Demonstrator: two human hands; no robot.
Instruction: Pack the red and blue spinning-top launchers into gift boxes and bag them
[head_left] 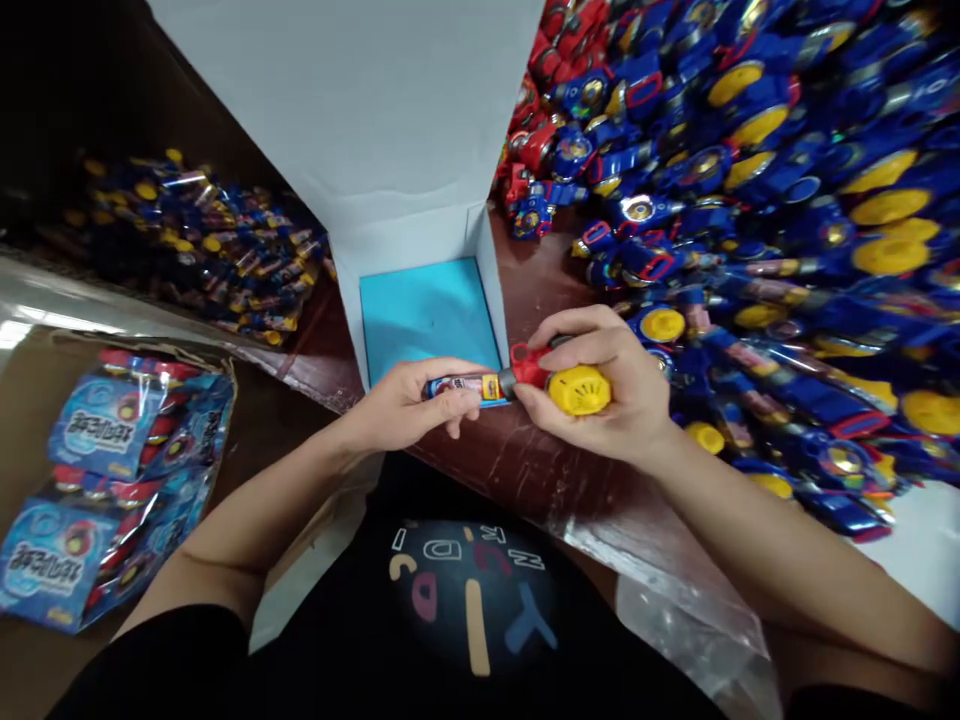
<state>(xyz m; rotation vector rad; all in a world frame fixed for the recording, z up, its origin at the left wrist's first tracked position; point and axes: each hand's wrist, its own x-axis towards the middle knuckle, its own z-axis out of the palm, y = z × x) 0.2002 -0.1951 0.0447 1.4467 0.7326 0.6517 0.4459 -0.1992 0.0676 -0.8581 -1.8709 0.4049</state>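
My left hand (416, 405) is closed round a small labelled tube (463, 386) with a blue end and a yellow band. In my right hand (619, 385) is a red toy gun (531, 366) with a round yellow piece (579, 390) on its side. The tube and the toy's grey nozzle (508, 383) meet end to end; whether they are joined I cannot tell. Both hands are just in front of an open white box (409, 150) with a bright blue bottom (427, 310).
Blue and red toys with yellow discs (757, 125) are heaped at the right. At the left, a carton holds many small tubes (247, 250). Below it, another cardboard box holds bagged toys (101, 425). The dark red table (536, 270) shows beside the white box.
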